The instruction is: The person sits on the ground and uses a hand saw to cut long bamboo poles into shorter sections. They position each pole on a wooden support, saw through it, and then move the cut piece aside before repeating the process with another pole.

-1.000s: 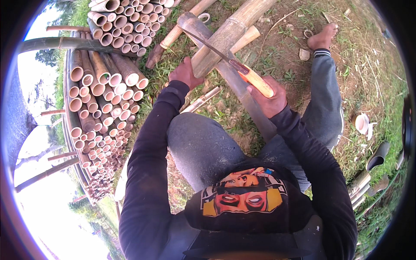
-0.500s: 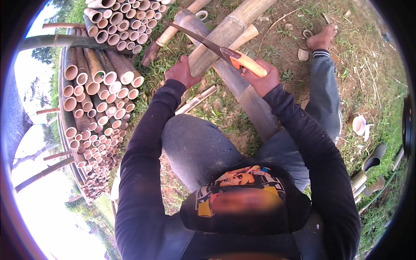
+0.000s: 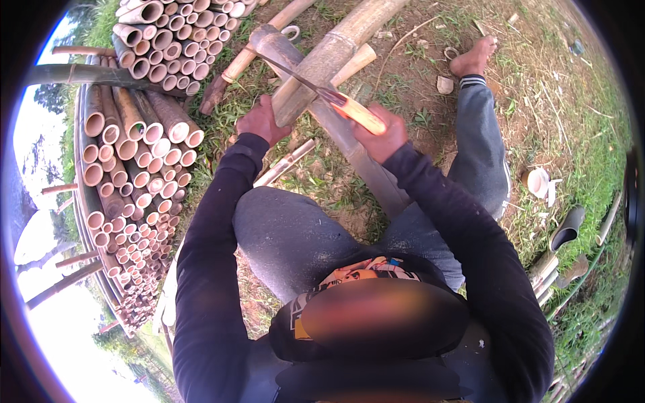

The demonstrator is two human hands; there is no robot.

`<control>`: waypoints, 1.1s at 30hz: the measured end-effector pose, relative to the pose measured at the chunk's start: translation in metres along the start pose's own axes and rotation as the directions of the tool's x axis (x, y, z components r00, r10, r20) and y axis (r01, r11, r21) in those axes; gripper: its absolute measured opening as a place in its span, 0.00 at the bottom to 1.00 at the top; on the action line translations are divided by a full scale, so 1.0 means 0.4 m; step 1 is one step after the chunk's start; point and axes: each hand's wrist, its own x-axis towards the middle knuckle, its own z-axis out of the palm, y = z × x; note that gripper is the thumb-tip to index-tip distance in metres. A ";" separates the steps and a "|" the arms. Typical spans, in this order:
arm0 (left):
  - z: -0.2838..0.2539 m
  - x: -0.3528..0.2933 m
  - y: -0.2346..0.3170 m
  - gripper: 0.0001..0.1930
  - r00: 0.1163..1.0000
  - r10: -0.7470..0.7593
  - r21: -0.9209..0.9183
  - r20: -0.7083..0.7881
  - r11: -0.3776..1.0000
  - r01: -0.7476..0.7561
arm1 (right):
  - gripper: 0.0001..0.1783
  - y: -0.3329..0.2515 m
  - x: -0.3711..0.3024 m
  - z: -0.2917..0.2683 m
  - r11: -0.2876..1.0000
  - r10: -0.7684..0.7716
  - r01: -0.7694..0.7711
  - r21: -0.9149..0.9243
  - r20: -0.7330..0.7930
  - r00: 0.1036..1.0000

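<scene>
A thick bamboo pole [image 3: 346,40] slants across a second bamboo length [image 3: 346,138] that lies beneath it on the ground. My left hand [image 3: 261,121] is closed around the pole's near end, at its left side. In my right hand [image 3: 384,134] is the orange handle of a handsaw [image 3: 361,115], the fingers wrapped round it. The saw's thin dark blade lies across the pole a short way from the near end, its tip reaching out past the pole's left side. Whether the blade has cut into the bamboo I cannot tell.
Stacked bamboo poles [image 3: 144,144] fill the left side, held by a rail [image 3: 94,72]. A split bamboo piece [image 3: 285,162] lies by my left knee. At the right are a pale cup-like thing [image 3: 536,181] and a hollow dark tube [image 3: 568,228]. My bare foot [image 3: 474,57] rests ahead.
The whole view has shifted, so things sit further left. My right hand and the saw handle have come a little closer to the pole. My left hand keeps its hold.
</scene>
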 end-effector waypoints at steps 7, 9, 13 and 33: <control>0.026 0.000 -0.004 0.43 1.000 0.018 -0.036 0.019 0.999 -0.017 | 0.05 -0.007 -0.081 -0.067 0.997 0.000 -0.001 -0.074 -0.015 1.000; 0.025 -0.005 -0.016 0.42 0.999 0.012 -0.055 -0.036 0.998 -0.014 | 0.08 0.011 0.024 0.012 0.999 -0.032 0.031 0.033 0.015 0.999; 0.010 -0.070 -0.052 0.34 0.984 0.044 -0.016 -0.171 0.999 -0.048 | 0.08 0.026 0.065 0.071 0.982 0.024 -0.016 0.189 -0.042 0.999; 0.287 -0.692 -0.256 0.40 0.794 -0.400 -0.852 0.458 -0.454 0.262 | 0.09 -0.027 -0.098 -0.063 0.951 0.153 -0.060 0.303 -0.294 0.944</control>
